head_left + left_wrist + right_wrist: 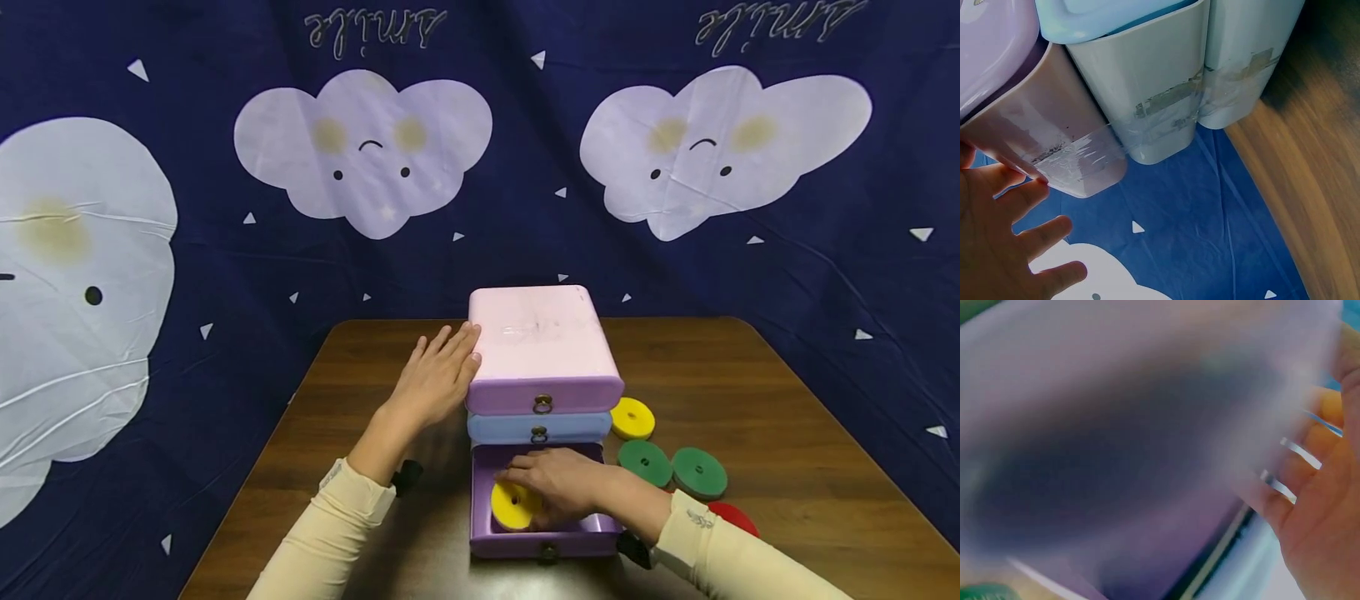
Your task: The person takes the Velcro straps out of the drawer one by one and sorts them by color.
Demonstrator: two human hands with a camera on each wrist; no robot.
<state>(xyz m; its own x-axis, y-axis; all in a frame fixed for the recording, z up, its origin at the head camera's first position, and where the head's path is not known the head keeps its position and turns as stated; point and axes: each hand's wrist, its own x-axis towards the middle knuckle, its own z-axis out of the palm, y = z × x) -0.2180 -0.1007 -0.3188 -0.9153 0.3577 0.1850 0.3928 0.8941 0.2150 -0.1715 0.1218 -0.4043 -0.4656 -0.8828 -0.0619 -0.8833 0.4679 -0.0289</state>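
Note:
A pink-topped drawer unit (546, 337) stands on the table, its lowest purple drawer (480, 546) pulled out. My left hand (438, 375) rests its outstretched fingers against the unit's left side; the left wrist view shows the fingers spread at the pink casing (1079, 144). My right hand (566, 483) reaches into the purple drawer and grips a yellow disc (506, 510) with a small centre hole, fingers at its back edge and thumb at the near right. In the right wrist view a blurred purple drawer wall (1116, 456) hides the right fingertips and the disc.
Right of the unit lie another yellow disc (633, 418), two green discs (643, 463) and a red disc (735, 518) partly behind the right forearm. The blue middle drawer (502, 427) and the top purple-fronted drawer (510, 397) are pushed in. A dark blue cloud-print curtain (525, 250) hangs behind the table.

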